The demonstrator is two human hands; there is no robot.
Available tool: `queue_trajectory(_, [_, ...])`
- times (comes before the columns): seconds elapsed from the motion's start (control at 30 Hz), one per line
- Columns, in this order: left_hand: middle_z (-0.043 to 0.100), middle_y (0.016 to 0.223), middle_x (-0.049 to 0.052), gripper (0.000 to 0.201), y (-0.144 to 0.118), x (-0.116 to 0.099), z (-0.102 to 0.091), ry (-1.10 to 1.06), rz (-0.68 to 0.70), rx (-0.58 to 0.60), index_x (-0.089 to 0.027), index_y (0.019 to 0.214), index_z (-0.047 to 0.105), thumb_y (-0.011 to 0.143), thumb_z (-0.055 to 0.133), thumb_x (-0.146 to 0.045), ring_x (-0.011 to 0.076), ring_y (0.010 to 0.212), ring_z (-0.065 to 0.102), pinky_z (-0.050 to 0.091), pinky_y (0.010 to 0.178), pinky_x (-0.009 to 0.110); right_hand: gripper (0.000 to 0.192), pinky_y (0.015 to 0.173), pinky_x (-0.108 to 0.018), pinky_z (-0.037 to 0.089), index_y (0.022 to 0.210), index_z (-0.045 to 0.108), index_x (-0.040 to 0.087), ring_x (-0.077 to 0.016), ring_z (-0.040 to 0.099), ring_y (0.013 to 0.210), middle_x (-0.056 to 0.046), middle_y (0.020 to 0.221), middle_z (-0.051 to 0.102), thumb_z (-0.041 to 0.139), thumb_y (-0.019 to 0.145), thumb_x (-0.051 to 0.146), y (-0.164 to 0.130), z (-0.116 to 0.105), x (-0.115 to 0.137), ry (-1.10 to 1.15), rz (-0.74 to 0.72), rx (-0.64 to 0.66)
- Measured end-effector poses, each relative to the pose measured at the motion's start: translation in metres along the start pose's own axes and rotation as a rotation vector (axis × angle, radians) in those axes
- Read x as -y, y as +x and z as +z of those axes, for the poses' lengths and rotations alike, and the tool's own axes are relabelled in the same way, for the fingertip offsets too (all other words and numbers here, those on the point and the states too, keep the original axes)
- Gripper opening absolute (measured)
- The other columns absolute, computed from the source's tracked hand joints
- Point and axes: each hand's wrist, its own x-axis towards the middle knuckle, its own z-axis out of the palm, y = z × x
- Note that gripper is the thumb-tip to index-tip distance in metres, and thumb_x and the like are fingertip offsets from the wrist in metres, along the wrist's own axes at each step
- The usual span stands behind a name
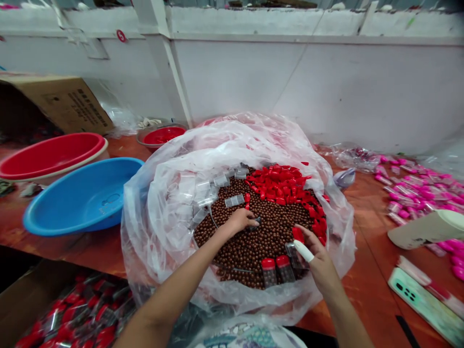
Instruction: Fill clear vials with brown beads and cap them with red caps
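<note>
Brown round beads or balls (pixel 232 251) fill a wide container lined with a translucent plastic bag (pixel 152 193). My left hand (pixel 241 220) reaches into the middle of them, fingers closed around a small greyish clear piece that I cannot make out. At the right side, my right hand (pixel 315 246) pinches a red cap (pixel 298 235); a white cover wraps one of its digits. A clear jar (pixel 295 255) lies just below that cap, touching or near the hand. Two red-capped jars (pixel 268 272) rest at the front. Loose red caps (pixel 279 183) and empty clear jars (pixel 199 191) lie on the beads.
To the left stand a blue basin (pixel 79 203), a red basin (pixel 54 154) and a cardboard box (pixel 61 104). Below is a box of red-capped jars (pixel 83 309). Pink-capped tubes (pixel 424 188), a pale cup (pixel 427 229) and a phone (pixel 424 299) lie right.
</note>
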Motion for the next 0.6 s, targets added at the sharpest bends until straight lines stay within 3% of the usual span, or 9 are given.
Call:
queue_trajectory(0.1, [0.061, 0.063, -0.001, 0.027, 0.001, 0.001, 0.011, -0.129, 0.0, -0.014, -0.015, 0.078, 0.069, 0.064, 0.064, -0.037, 0.0128, 0.056, 0.052, 0.039, 0.052, 0.021, 0.058, 0.039, -0.02, 0.033, 0.127, 0.04, 0.027, -0.0099, 0.044, 0.046, 0.004, 0.06, 0.056, 0.06, 0.075, 0.041, -0.007, 0.0, -0.014, 0.063, 0.041, 0.013])
queue_trajectory(0.3, [0.066, 0.077, 0.003, 0.038, 0.001, 0.004, 0.024, -0.362, -0.018, -0.033, -0.012, 0.089, 0.068, 0.062, 0.066, -0.039, 0.0126, 0.061, 0.055, 0.046, 0.059, 0.025, 0.055, 0.041, -0.021, 0.032, 0.125, 0.046, 0.029, -0.0089, 0.047, 0.049, -0.002, 0.091, 0.064, 0.059, 0.075, 0.046, -0.008, 0.001, -0.024, 0.006, -0.003, -0.032])
queue_trajectory(0.43, [0.066, 0.075, 0.004, 0.038, 0.003, 0.001, 0.029, -0.438, -0.052, -0.055, -0.012, 0.087, 0.069, 0.062, 0.067, -0.04, 0.0114, 0.057, 0.053, 0.045, 0.056, 0.025, 0.047, 0.047, -0.022, 0.035, 0.123, 0.05, 0.027, -0.0106, 0.046, 0.054, -0.004, 0.093, 0.064, 0.051, 0.081, 0.047, -0.008, 0.001, -0.026, 0.008, -0.015, -0.01])
queue_trajectory(0.6, [0.063, 0.063, 0.002, 0.034, 0.01, -0.006, 0.041, -0.478, -0.085, -0.073, -0.011, 0.082, 0.07, 0.064, 0.065, -0.039, 0.0095, 0.044, 0.046, 0.041, 0.046, 0.024, 0.044, 0.053, -0.024, 0.037, 0.119, 0.055, 0.028, -0.0111, 0.046, 0.055, 0.0, 0.082, 0.065, 0.06, 0.076, 0.04, -0.01, 0.002, -0.032, -0.038, -0.022, 0.0])
